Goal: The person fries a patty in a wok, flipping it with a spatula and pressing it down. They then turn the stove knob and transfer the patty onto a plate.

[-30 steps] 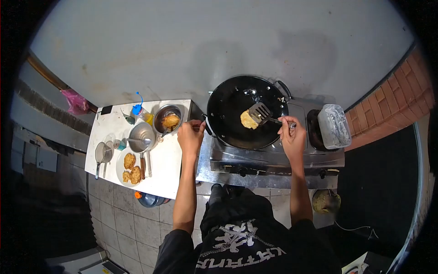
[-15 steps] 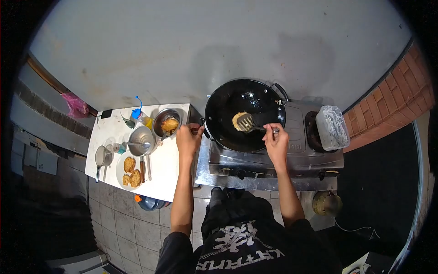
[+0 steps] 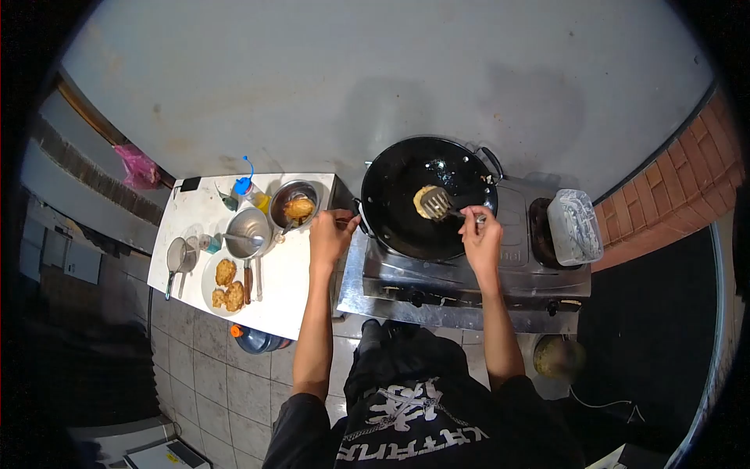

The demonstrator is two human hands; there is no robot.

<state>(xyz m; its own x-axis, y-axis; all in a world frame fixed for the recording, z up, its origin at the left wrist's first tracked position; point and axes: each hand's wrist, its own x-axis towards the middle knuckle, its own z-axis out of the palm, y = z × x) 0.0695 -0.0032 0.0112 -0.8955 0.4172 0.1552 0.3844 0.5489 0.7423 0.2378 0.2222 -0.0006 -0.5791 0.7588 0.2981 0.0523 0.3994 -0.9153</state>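
Note:
My right hand [image 3: 480, 236] is closed round the handle of a slotted spatula [image 3: 437, 204]. The spatula's head rests on a pale golden patty [image 3: 423, 202] inside a black wok [image 3: 398, 227]. At the wok's left handle is my left hand [image 3: 333, 233], its fingers pinched together; whether they grip the handle is hard to tell. On the white table to the left, a metal bowl [image 3: 279, 221] holds a browned piece of food [image 3: 298, 208].
A plate [image 3: 209, 286] with fried pieces, a saucepan [image 3: 248, 228], a strainer [image 3: 179, 254] and a blue-capped bottle [image 3: 246, 189] stand on the table [image 3: 293, 273]. Right of the wok, a plastic container [image 3: 576, 227] sits on the stove [image 3: 391, 281].
The whole view has shifted slightly, so the wok and table appear further right. The spatula still touches the patty, and both hands keep nearly the same places by the wok.

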